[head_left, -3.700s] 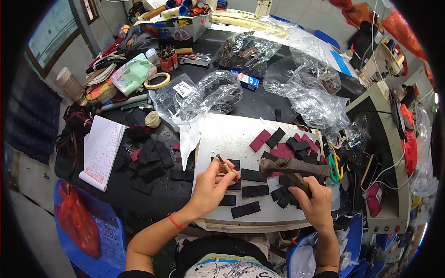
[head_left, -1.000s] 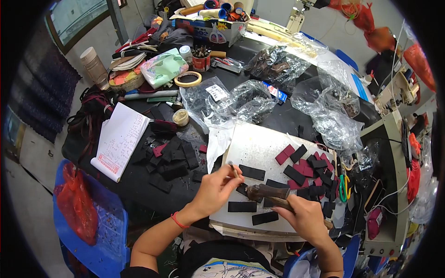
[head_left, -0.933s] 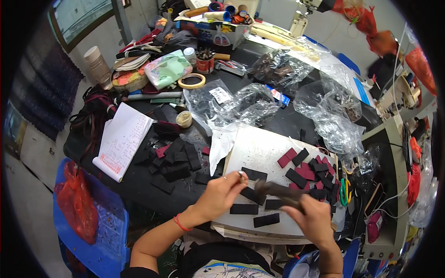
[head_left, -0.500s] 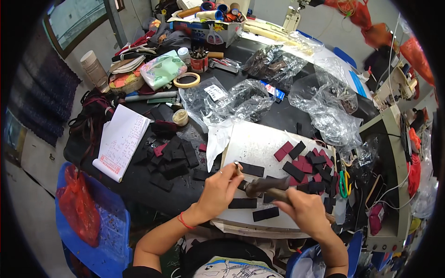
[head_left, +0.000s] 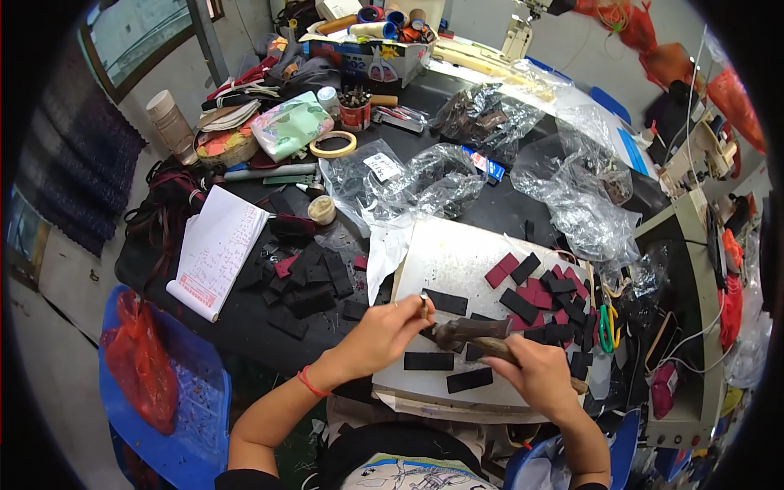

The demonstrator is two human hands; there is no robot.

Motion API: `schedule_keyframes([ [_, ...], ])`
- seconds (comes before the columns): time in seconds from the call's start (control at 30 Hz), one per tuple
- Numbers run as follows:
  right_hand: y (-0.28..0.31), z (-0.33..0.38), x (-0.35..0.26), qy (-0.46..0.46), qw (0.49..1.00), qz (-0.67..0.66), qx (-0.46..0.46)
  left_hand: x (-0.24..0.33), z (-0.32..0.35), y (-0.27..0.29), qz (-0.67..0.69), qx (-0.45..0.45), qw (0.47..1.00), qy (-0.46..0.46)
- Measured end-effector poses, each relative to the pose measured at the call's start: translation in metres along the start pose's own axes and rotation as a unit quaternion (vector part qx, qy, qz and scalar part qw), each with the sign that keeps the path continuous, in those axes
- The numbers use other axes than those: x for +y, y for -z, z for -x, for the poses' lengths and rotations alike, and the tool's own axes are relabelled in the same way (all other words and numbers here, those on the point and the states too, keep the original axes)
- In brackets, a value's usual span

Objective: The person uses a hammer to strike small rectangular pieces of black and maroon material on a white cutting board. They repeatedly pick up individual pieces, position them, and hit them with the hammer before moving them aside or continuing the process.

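Note:
Pinched upright between the fingertips of my left hand (head_left: 384,335) is a slim metal punch-like tool (head_left: 424,303), its lower end hidden. My right hand (head_left: 536,371) is wrapped round the wooden handle of a hammer (head_left: 472,329). The hammer's dark head lies level just right of the left fingers, over the pale work board (head_left: 490,237). Flat black rectangular strips lie around and under the tools, among them one black strip (head_left: 429,361) close below my left hand. On the board's right side is a loose heap of black strips and maroon pieces (head_left: 535,292).
A pile of black pieces (head_left: 306,282) lies left of the board, beside an open notebook (head_left: 220,241). Clear plastic bags (head_left: 572,204) and a tape roll (head_left: 333,144) stand farther back. Green-handled scissors (head_left: 606,328) rest at the right. A blue chair (head_left: 200,392) stands at lower left.
My left hand and the punch have shifted slightly to the right and nearer. The hammer has barely moved and stays in my right hand. The whole view has shifted a little.

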State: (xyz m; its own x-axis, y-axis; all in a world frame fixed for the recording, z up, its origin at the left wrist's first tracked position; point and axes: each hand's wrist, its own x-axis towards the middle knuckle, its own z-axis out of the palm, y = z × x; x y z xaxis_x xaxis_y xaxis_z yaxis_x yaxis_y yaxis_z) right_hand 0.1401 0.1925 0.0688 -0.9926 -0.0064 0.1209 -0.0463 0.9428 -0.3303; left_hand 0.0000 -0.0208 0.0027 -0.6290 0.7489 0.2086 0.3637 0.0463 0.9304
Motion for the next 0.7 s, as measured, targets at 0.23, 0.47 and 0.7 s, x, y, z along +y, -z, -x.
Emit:
schedule_keyframes([
  [0.23, 0.046, -0.017, -0.024, 0.07, 0.99, -0.044, 0.114, 0.003, 0.009, -0.011, -0.16, 0.004, 0.981, -0.106],
  [0.47, 0.033, -0.003, -0.003, -0.058, 0.992, -0.068, 0.086, 0.005, -0.006, -0.014, -0.042, 0.104, 0.993, 0.029],
  [0.7, 0.027, 0.034, 0.013, -0.132, 0.98, -0.12, 0.083, 0.021, 0.026, -0.052, 0.182, 0.086, 0.97, 0.134],
])
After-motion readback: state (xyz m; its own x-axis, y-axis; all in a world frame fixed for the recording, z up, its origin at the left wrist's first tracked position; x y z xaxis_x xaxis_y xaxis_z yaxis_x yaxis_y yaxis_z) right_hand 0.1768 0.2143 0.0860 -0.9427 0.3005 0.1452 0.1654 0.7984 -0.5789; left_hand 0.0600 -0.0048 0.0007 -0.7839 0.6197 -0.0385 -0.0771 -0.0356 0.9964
